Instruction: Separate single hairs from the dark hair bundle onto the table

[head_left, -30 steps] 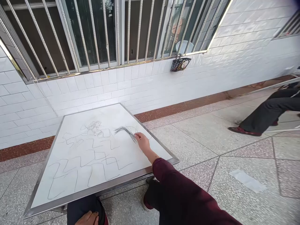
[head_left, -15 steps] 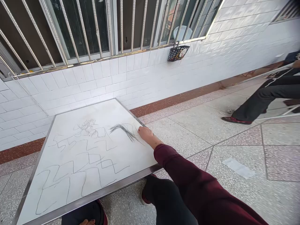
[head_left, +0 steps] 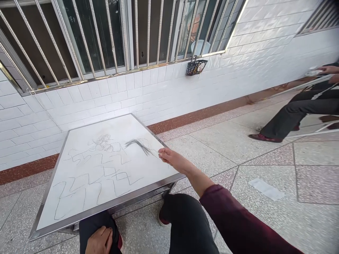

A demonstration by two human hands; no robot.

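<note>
Over the right edge of a white metal-rimmed table (head_left: 106,207), my right hand (head_left: 167,157) is closed in a pinch. A thin dark wire runs from its fingertips toward a bundle of short dark wires (head_left: 139,144) on the tabletop; how many strands it pinches is too fine to tell. Several longer bent wires (head_left: 102,165) lie loosely in zigzags across the table, with a tangled clump (head_left: 103,141) toward the back. My left hand (head_left: 99,240) rests on my left thigh, its fingers curled together; whatever is under them is hidden.
Behind the table stands a white tiled wall (head_left: 111,95) with barred windows (head_left: 148,31). A small patterned basket (head_left: 196,67) hangs from the bars. On the right, a person's leg (head_left: 288,120) stretches out, and a white paper (head_left: 266,188) lies on the floor.
My right hand has drawn back from the tabletop toward me, lifting the wire's end. The view has shifted, and more of my left hand now shows on my thigh.
</note>
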